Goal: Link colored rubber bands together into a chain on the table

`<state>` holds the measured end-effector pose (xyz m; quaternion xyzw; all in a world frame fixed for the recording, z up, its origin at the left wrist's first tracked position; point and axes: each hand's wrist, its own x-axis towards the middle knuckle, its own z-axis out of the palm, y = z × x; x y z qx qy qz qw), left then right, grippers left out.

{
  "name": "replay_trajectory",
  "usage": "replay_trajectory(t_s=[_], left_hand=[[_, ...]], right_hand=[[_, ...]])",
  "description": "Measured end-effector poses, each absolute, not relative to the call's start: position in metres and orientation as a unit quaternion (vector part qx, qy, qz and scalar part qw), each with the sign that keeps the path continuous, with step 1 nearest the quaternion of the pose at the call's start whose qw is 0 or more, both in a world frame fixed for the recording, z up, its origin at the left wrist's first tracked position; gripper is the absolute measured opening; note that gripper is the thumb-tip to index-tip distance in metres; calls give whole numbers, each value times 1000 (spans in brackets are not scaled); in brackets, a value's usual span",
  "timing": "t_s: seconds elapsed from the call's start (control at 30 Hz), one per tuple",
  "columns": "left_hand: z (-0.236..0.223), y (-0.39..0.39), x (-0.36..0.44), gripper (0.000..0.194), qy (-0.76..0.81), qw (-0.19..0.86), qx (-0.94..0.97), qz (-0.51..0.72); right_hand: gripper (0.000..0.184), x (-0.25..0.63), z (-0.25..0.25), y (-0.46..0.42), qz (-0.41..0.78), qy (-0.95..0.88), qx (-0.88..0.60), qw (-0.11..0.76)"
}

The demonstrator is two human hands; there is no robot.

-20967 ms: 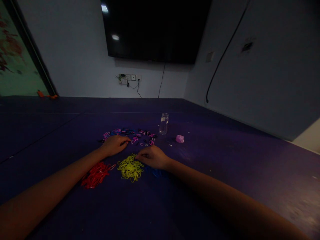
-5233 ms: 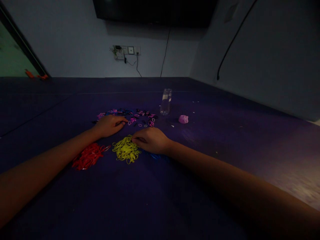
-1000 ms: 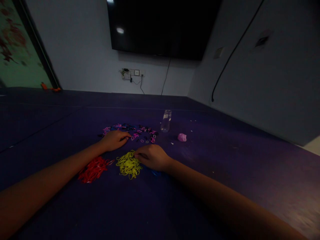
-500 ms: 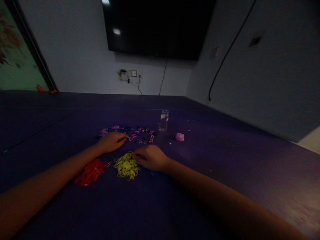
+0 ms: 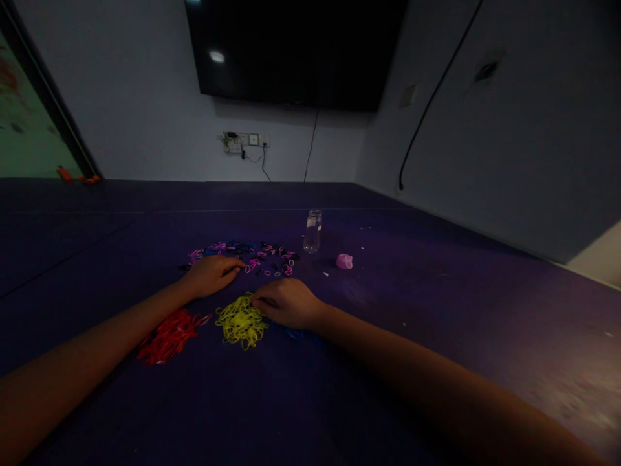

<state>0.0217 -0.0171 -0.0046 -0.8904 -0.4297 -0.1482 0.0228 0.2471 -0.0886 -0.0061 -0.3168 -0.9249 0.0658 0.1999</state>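
My left hand rests at the near edge of a spread of mixed pink, black and blue rubber bands. Its index finger reaches toward a few pink bands, and the thumb is apart from it. My right hand has its fingers curled together at the upper right edge of a yellow rubber band pile. Whatever lies between those fingertips is hidden. A red rubber band pile lies beside my left forearm. Some blue rubber bands show partly from under my right hand.
A clear bottle stands upright beyond my hands, with a pink lid-like piece to its right. Small white scraps dot the purple surface. A dark screen hangs on the far wall above sockets.
The whole view has shifted slightly, so everything sits a little further left. Both hands stay almost where they were against the piles.
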Motion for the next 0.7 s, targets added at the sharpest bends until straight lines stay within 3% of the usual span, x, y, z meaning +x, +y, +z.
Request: replay_trajectory(t_s=[0.7], left_hand=[[3, -21, 24, 40, -449, 22, -884, -126]], right_hand=[[25, 247, -3, -88, 57, -927, -325, 178]])
